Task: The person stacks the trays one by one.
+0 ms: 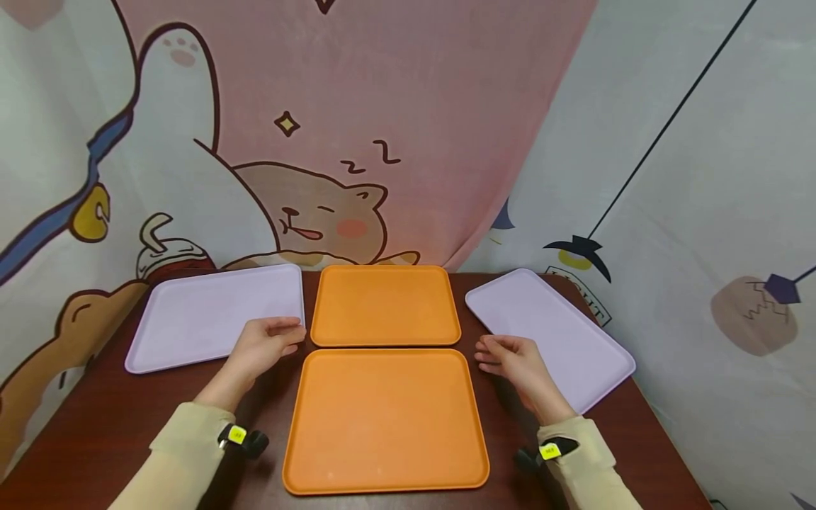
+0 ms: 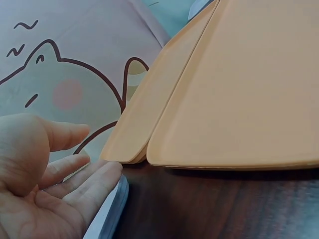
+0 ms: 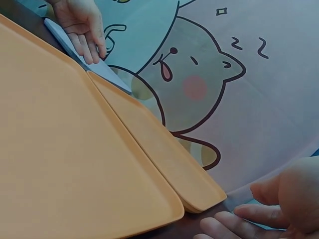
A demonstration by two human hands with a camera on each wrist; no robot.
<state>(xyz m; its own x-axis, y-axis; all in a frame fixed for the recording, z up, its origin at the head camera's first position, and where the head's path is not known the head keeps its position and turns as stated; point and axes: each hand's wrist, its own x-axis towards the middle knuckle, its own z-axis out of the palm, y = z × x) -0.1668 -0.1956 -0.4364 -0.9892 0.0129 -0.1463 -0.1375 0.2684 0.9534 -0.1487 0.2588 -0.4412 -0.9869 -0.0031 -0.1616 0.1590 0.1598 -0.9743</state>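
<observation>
Two orange trays lie one behind the other: the front tray (image 1: pixel 385 421) is nearest me and the back tray (image 1: pixel 385 306) sits right against its far edge. My left hand (image 1: pixel 266 346) is over the near right corner of the left lilac tray (image 1: pixel 204 315), fingers loosely extended and holding nothing. Beside the gap between the orange trays, on their right, my right hand (image 1: pixel 510 361) hovers with relaxed fingers and nothing in them. It overlaps the edge of the right lilac tray (image 1: pixel 580 347). In the left wrist view, the left palm (image 2: pixel 45 204) shows, thumb apart from the fingers.
All trays rest on a dark brown wooden table (image 1: pixel 83 432). A printed cloth (image 1: pixel 484 92) with cartoon animals hangs close behind the table and along its sides. Each wrist wears a small black device with a yellow label, over pale yellow sleeves (image 1: pixel 172 453).
</observation>
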